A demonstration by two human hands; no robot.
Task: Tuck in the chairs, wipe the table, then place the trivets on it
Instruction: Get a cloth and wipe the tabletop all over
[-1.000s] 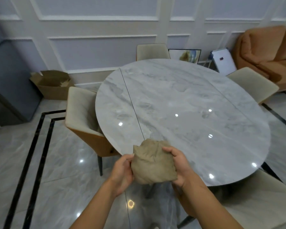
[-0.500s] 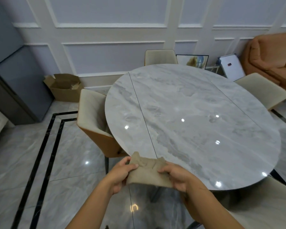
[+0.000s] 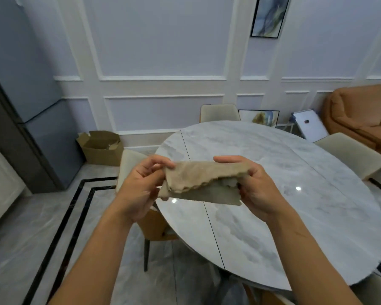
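Table (image 3: 284,216) — chairs (image 3: 350,155) around, cloth (image 3: 198,183) held.

Just the one camera, worn on the person's head, so it looks forward and down across the round table (image 3: 295,216) toward the panelled wall (image 3: 163,51). Both forearms come in from the bottom edge, and the left hand (image 3: 139,190), right hand (image 3: 257,190) and the cloth (image 3: 198,183) they grip sit close up mid-frame. Wide lens, so the edges bend a bit.
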